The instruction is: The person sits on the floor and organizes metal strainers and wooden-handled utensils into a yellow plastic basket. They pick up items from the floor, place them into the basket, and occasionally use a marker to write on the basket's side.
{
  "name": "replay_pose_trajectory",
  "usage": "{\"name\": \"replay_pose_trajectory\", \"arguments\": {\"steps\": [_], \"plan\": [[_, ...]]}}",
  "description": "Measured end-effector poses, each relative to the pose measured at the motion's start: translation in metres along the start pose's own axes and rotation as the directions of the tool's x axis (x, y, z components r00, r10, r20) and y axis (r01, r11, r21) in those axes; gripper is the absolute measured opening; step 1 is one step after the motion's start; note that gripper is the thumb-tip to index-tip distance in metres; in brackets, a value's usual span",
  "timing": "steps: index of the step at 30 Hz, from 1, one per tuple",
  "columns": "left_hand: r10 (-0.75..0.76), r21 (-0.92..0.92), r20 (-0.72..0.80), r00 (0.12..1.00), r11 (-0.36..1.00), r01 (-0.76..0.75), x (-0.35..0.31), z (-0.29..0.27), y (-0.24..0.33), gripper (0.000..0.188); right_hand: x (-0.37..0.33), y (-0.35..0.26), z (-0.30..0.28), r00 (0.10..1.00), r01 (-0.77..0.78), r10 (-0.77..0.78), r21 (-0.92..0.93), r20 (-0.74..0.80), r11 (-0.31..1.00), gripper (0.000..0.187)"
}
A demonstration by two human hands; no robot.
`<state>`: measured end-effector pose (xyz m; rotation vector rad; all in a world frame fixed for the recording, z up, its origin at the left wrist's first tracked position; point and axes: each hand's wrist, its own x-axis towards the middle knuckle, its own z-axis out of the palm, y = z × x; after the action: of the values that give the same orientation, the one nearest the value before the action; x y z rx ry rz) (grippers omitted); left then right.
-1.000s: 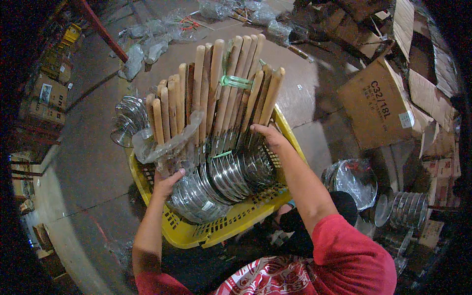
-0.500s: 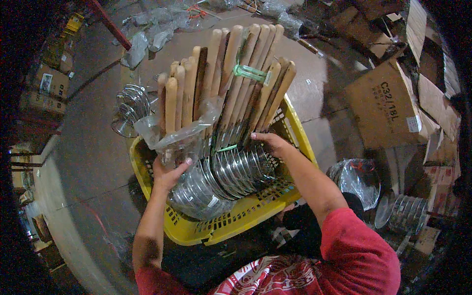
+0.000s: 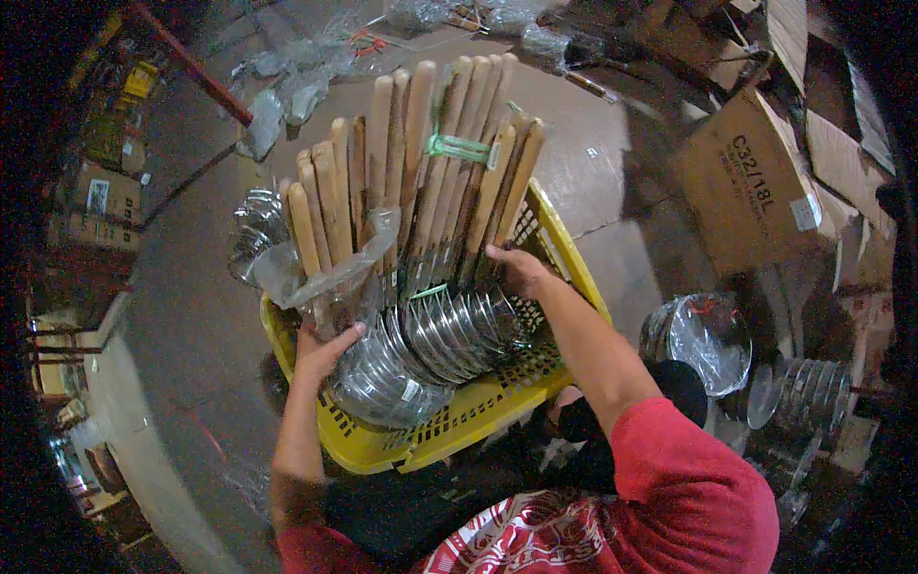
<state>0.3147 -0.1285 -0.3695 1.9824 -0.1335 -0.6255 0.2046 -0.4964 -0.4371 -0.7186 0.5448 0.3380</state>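
Bundled wooden-handled metal strainers (image 3: pixel 454 330) rest in a yellow plastic basket (image 3: pixel 430 461), their round shiny heads nested and their handles pointing up and away from me. Green tape (image 3: pixel 461 147) circles the right-hand handles. Clear plastic wrap (image 3: pixel 330 277) hangs around the shorter left-hand handles. My left hand (image 3: pixel 327 352) grips the wrapped left side near the heads, thumb showing and the other fingers mostly hidden. At the right side, my right hand (image 3: pixel 519 272) is closed around the base of the handles, its thumb on top.
More shiny round metalware (image 3: pixel 256 234) lies beyond the basket at left. At right stand plastic-wrapped round metalware (image 3: pixel 712 344) and another nested stack (image 3: pixel 808 392). A large cardboard box (image 3: pixel 751 191) sits at far right. Crumpled plastic (image 3: pixel 287 91) lies on the floor ahead.
The handles have swung a little to the left and spread slightly on the left side. Both hands keep their hold, the right one having shifted slightly with the bundle.
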Motion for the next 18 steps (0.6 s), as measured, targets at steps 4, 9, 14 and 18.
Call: {"name": "replay_pose_trajectory", "arguments": {"steps": [4,9,14,18], "plan": [[0.028,-0.080,-0.030,0.999,0.996,-0.031,0.000,0.004,-0.015,0.084,0.000,-0.003,-0.002,1.000,0.016,-0.016,0.023,-0.016,1.000,0.052],[-0.110,-0.063,0.006,0.994,0.992,0.110,0.008,-0.002,-0.028,0.086,0.008,-0.006,-0.004,0.999,0.002,-0.006,-0.065,-0.046,0.998,0.049],[-0.110,-0.045,0.020,0.994,0.993,0.111,0.005,0.000,-0.019,0.085,-0.003,-0.010,-0.005,0.998,0.004,-0.010,-0.107,-0.056,0.994,0.049],[-0.111,-0.028,0.025,0.994,0.993,0.111,-0.003,0.002,0.003,0.088,-0.008,-0.011,0.003,0.995,-0.051,0.043,-0.096,-0.087,0.994,0.050]]}}
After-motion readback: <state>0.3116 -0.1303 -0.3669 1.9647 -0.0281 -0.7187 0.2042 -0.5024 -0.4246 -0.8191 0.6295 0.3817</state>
